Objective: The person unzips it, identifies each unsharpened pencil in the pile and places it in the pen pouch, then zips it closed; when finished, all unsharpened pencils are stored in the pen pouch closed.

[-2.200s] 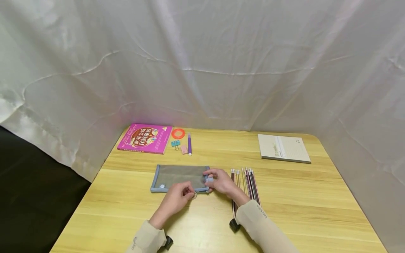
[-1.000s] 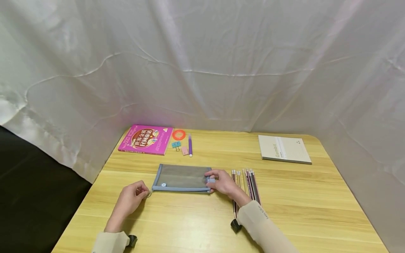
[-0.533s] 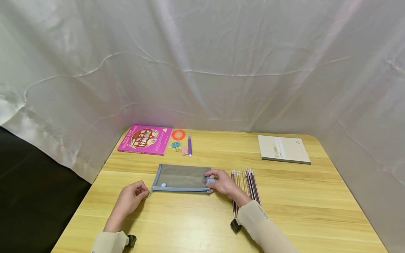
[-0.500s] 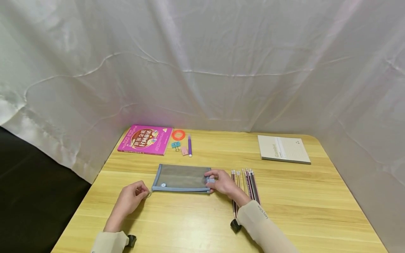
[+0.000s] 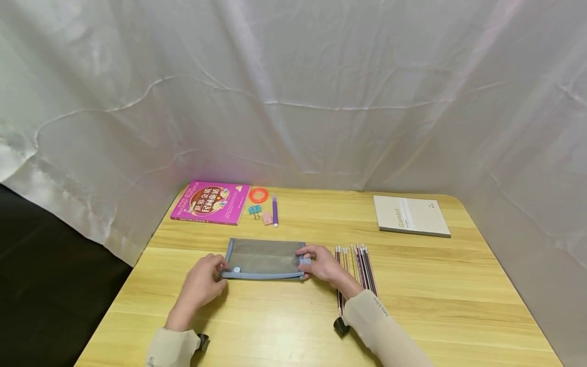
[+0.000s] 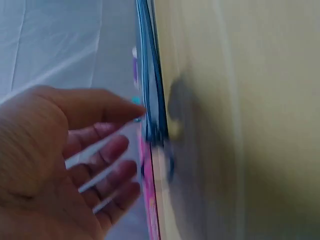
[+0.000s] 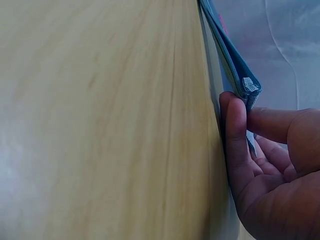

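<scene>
A grey mesh pencil case with blue edging lies flat on the table, its zipped side facing me. In the right wrist view, my right hand pinches the right end of the case between thumb and fingers. At the front left corner, my left hand has its thumb and fingers apart around the edge. Seen from the left wrist, the thumb tip comes right up to the blue zip edge, while the other fingers are loosely bent. The zip's pull ring hangs free at that end, and the zip edges are parted.
Several pencils lie beside the right forearm, partly under it. Behind the case are a pink book, an orange ring, a teal binder clip, a pink eraser and a purple marker. A notebook lies back right.
My left hand first drew the zip pull leftward along the front edge, opening the zip. It has since let go of the ring and moved to the case's left corner. The right hand stays.
</scene>
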Action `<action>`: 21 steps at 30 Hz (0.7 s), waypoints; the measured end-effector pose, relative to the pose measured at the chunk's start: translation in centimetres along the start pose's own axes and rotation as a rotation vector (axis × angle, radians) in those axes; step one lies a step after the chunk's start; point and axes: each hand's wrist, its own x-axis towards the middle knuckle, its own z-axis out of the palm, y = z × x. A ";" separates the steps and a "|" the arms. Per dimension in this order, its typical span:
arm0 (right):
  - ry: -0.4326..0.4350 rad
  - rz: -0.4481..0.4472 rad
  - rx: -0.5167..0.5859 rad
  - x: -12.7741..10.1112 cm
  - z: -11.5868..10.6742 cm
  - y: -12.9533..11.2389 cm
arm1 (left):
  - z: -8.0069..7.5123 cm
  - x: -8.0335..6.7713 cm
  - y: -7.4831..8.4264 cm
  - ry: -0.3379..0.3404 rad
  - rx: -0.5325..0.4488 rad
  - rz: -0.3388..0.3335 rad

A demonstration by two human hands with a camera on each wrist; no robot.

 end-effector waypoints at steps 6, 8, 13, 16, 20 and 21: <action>-0.010 -0.001 -0.002 0.2 0.0 -0.1 | 2.7 1.3 2.3 -0.093 -0.095 0.167; -0.012 -0.003 0.002 0.2 -0.1 0.0 | 3.4 1.7 2.8 -0.104 -0.097 0.207; -0.018 0.000 0.011 0.1 -0.2 0.0 | 4.2 2.2 3.2 -0.110 -0.077 0.231; -0.019 0.007 0.018 0.1 -0.2 -0.1 | 4.2 2.3 3.1 -0.123 -0.058 0.243; -0.021 0.007 0.025 0.2 -0.2 -0.2 | 4.2 2.4 2.9 -0.139 -0.071 0.243; -0.021 0.007 0.027 0.2 -0.2 -0.2 | 4.1 2.4 2.9 -0.141 -0.084 0.237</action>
